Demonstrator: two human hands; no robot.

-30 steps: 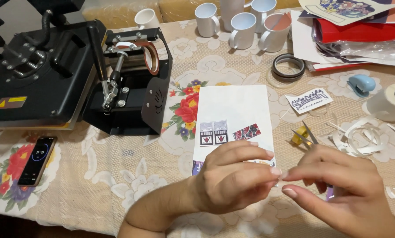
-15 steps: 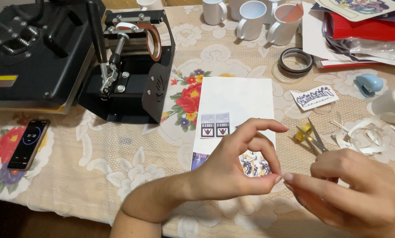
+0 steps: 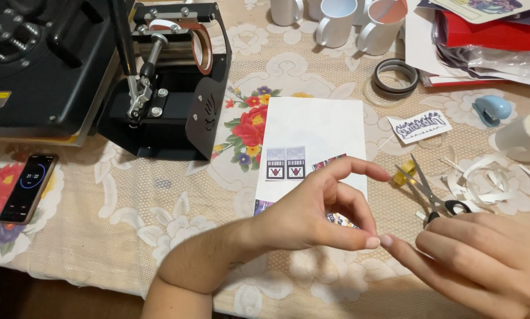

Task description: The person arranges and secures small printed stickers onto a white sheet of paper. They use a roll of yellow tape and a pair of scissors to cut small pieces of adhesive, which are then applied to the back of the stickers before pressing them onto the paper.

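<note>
Left hand (image 3: 312, 215) hovers over the lower end of the white printed sheet (image 3: 315, 133), thumb and forefinger curled into a ring, thumb tip meeting the right hand's (image 3: 483, 260) forefinger tip. Whether anything is pinched between those tips, I cannot tell; neither grip clearly holds a thing. The right hand sits low at the bottom right corner, fingers bunched, just below the scissors (image 3: 433, 195), whose black handles lie right at its knuckles. The sheet lies flat mid-desk, its lower edge hidden under the left hand, its top edge near the mugs (image 3: 342, 23). Paper trimmings (image 3: 483, 180) crowd the right. To the left, the black mug press (image 3: 170, 88) stands close by the sheet's left edge. Open tablecloth (image 3: 129, 218) shows between the press, the phone (image 3: 28, 186) and the left forearm, down to the desk's near edge.
</note>
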